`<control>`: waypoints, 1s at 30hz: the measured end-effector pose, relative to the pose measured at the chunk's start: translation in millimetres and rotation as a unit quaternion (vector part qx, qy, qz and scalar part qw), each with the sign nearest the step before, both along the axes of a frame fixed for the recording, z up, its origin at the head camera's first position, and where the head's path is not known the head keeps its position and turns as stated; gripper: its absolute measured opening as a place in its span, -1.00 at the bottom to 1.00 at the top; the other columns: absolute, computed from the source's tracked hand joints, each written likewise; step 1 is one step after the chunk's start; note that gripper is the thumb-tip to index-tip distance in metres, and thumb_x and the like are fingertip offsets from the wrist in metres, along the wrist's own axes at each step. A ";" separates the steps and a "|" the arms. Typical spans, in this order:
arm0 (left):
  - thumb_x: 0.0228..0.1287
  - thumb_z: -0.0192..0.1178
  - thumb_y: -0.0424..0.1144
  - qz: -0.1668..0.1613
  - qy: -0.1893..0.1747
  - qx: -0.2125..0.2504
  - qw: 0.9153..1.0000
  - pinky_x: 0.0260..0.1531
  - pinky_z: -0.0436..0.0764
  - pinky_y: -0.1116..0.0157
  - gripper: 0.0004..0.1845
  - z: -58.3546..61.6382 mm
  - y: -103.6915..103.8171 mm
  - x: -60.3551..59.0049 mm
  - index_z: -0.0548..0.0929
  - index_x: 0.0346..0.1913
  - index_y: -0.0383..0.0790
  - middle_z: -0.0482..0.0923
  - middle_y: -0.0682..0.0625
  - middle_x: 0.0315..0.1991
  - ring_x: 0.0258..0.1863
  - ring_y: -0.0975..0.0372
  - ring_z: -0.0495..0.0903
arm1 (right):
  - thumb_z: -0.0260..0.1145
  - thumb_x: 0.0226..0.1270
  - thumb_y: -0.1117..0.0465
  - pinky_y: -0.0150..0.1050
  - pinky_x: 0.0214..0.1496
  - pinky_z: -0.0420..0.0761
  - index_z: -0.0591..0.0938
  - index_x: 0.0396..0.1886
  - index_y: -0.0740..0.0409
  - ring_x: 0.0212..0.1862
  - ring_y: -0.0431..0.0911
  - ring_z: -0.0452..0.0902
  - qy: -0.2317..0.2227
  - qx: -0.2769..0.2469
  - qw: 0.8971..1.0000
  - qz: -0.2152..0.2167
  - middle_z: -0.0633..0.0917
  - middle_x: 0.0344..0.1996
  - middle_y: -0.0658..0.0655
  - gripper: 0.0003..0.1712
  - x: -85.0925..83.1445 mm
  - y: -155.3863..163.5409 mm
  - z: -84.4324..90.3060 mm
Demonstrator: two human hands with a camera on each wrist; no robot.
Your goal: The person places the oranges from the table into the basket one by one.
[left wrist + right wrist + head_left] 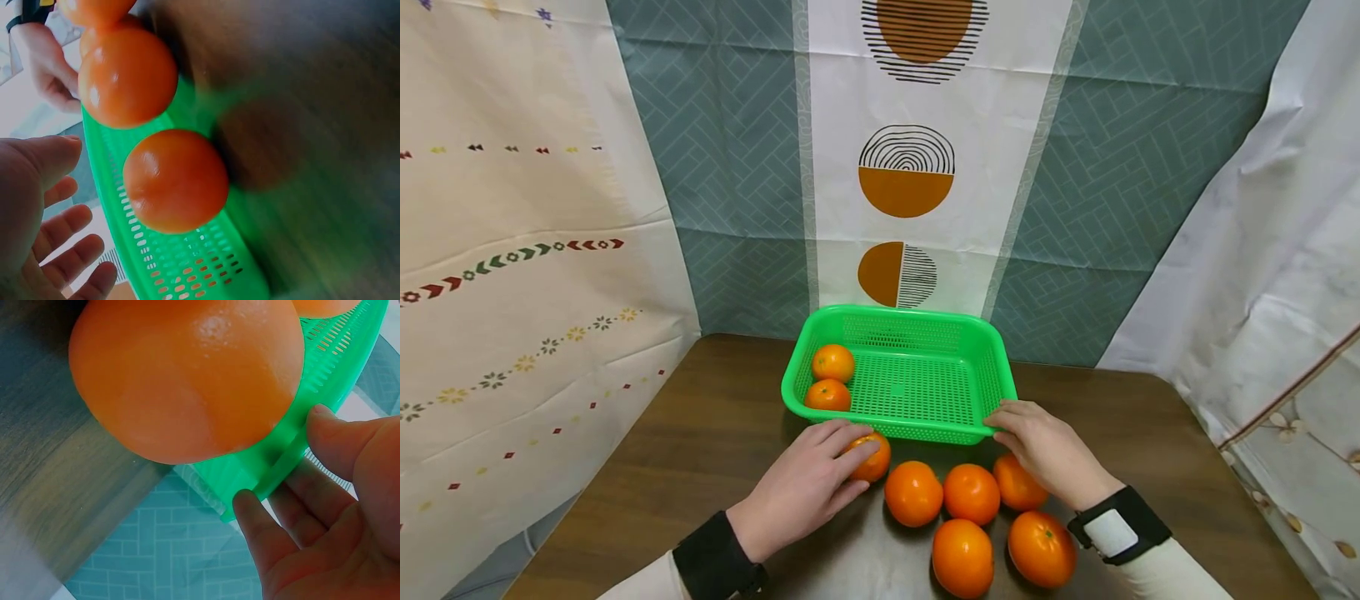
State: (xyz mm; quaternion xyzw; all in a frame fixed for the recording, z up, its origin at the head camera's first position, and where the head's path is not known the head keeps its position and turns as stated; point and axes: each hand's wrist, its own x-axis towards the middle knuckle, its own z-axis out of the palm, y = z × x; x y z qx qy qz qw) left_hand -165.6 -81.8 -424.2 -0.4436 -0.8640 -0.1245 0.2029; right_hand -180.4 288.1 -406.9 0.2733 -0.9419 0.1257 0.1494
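A green plastic basket (pixel 895 315) stands at the back of a brown table (pixel 700 417) with two oranges (pixel 832 362) in its left end. My left hand (pixel 846 457) reaches over an orange (pixel 874 460) just in front of the basket. In the left wrist view its fingers (pixel 69 250) are spread and apart from that orange (pixel 175 181). My right hand (pixel 1007 421) holds the basket's front right corner. The right wrist view shows the thumb (pixel 340 431) on the basket rim (pixel 325 356) and the fingers (pixel 256 519) under it.
Several more oranges (pixel 972 493) lie on the table between my hands, one of them large in the right wrist view (pixel 187 375). Patterned cloth walls (pixel 910 167) close in the back and both sides. Bare table lies left of the basket.
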 end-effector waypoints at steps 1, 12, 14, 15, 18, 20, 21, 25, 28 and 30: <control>0.31 0.38 -0.04 -0.001 0.003 -0.004 1.000 0.30 0.37 0.08 -0.49 -1.3 0.5 0.6 0.58 0.28 -0.07 0.48 -0.04 0.27 0.25 0.09 0.42 | 0.49 0.24 0.31 -0.04 0.14 0.61 0.75 -0.03 0.02 0.14 -0.03 0.56 -0.001 0.000 1.000 -0.001 0.69 -0.02 0.02 -0.70 -0.1 0.1 0.0; 0.23 0.44 -0.03 0.017 0.030 -0.040 0.999 0.28 0.39 0.00 -0.42 -13.2 7.2 7.2 0.57 0.29 -0.09 0.46 -0.06 0.30 0.27 0.00 0.43 | 0.49 0.24 0.32 -0.02 0.15 0.60 0.75 -0.03 0.04 0.16 -0.02 0.56 -0.003 -0.004 1.000 0.001 0.69 -0.01 0.03 -0.70 -0.4 0.3 1.7; 0.22 0.44 -0.03 0.020 0.031 -0.045 0.998 0.28 0.39 0.01 -0.41 -15.1 8.5 7.5 0.57 0.29 -0.10 0.46 -0.06 0.30 0.27 0.00 0.43 | 0.49 0.25 0.31 -0.03 0.14 0.60 0.75 -0.03 0.05 0.15 -0.02 0.56 -0.002 -0.004 1.000 0.002 0.69 -0.01 0.03 -0.71 -0.4 0.3 2.1; 0.22 0.45 -0.03 0.022 0.032 -0.048 0.998 0.28 0.39 0.01 -0.40 -16.0 9.2 7.5 0.57 0.29 -0.10 0.46 -0.06 0.30 0.27 0.00 0.43 | 0.49 0.25 0.31 -0.03 0.14 0.60 0.75 -0.03 0.05 0.15 -0.03 0.56 -0.001 -0.003 1.000 0.002 0.68 -0.01 0.03 -0.71 -0.3 0.2 2.2; 0.21 0.45 -0.01 0.027 0.035 -0.052 0.998 0.28 0.39 0.01 -0.38 -18.9 9.7 6.4 0.56 0.30 -0.11 0.46 -0.06 0.29 0.27 0.00 0.42 | 0.49 0.25 0.31 -0.03 0.13 0.61 0.75 -0.03 0.05 0.15 -0.03 0.56 0.001 -0.001 1.000 0.001 0.68 0.00 0.03 -0.71 0.3 -0.4 1.8; 0.20 0.46 0.00 0.032 0.038 -0.056 0.997 0.28 0.39 0.02 -0.37 -20.7 9.4 5.2 0.55 0.30 -0.11 0.47 -0.06 0.29 0.28 0.01 0.42 | 0.49 0.26 0.30 -0.03 0.13 0.61 0.75 -0.03 0.05 0.15 -0.03 0.56 0.002 0.000 1.000 0.000 0.68 0.00 0.03 -0.71 0.7 -0.7 1.5; 0.20 0.46 0.00 0.035 0.039 -0.057 0.997 0.28 0.39 0.02 -0.37 -21.4 9.1 4.7 0.55 0.30 -0.11 0.47 -0.06 0.29 0.28 0.01 0.42 | 0.49 0.26 0.31 -0.03 0.13 0.61 0.75 -0.03 0.05 0.15 -0.03 0.56 0.002 0.000 1.000 0.000 0.68 0.00 0.03 -0.71 0.9 -0.8 1.4; 0.18 0.47 0.01 0.040 0.044 -0.058 0.997 0.28 0.39 0.02 -0.35 -23.6 8.5 2.7 0.55 0.30 -0.11 0.47 -0.08 0.28 0.29 0.01 0.41 | 0.49 0.25 0.31 -0.02 0.14 0.60 0.75 -0.03 0.05 0.16 -0.03 0.56 0.002 0.000 1.000 -0.001 0.68 0.00 0.02 -0.71 1.5 -0.8 0.9; 0.17 0.48 0.00 0.041 0.043 -0.058 0.997 0.29 0.39 0.03 -0.34 -24.9 8.9 1.4 0.54 0.31 -0.12 0.46 -0.08 0.29 0.29 0.01 0.41 | 0.49 0.25 0.31 -0.03 0.14 0.60 0.75 -0.04 0.03 0.15 -0.04 0.56 0.003 0.001 1.000 -0.002 0.68 0.00 0.01 -0.72 1.7 -0.9 0.4; 0.16 0.49 0.00 0.042 0.043 -0.056 0.997 0.28 0.39 0.03 -0.33 -26.2 9.1 0.3 0.54 0.31 -0.12 0.46 -0.08 0.29 0.29 0.00 0.41 | 0.49 0.25 0.31 -0.04 0.13 0.61 0.75 -0.04 0.02 0.14 -0.05 0.56 0.003 0.000 1.000 -0.001 0.67 -0.01 0.00 -0.71 1.7 -1.2 0.0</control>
